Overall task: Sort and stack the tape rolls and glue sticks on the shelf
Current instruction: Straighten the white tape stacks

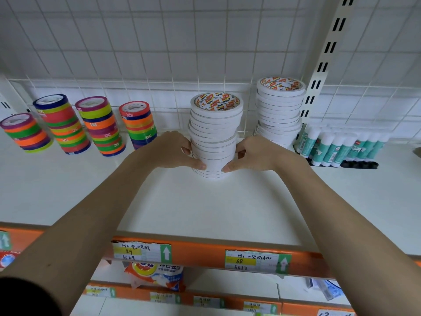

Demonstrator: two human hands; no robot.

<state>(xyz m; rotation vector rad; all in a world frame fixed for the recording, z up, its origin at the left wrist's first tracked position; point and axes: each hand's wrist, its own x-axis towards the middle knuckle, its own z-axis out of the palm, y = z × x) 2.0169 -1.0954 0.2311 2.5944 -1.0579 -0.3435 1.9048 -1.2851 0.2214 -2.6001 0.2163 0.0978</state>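
Tape stack in hand: tall stack of white tape rolls with an orange-and-yellow printed core (215, 135) stands on the white shelf board (205, 201), near its middle, a little forward of the back grid; the rolls sit slightly out of line with one another.
Left hand: left hand (173, 149) grips the lower part of this stack from the left side, fingers curled round the rolls and the thumb tip pressed on the front.
Right hand: right hand (252, 153) grips the same stack from the right side, fingers curled against the rolls, thumb tip on the front close to the other thumb.
Second white stack: another stack of the same white tape rolls (280, 110) stands behind and to the right, close to the white wire grid back panel (159, 53), apart from the held stack.
Coloured tape: four stacks of bright multicoloured tape rolls (100, 126) stand in a row at the left of the shelf, leaning in the wide-angle view.
Glue sticks: white-and-green glue sticks (335, 147) stand packed in a black tray at the right, just beside the second white stack.
Shelf edge: orange front rail with handwritten price labels (252, 261) runs below the forearms.
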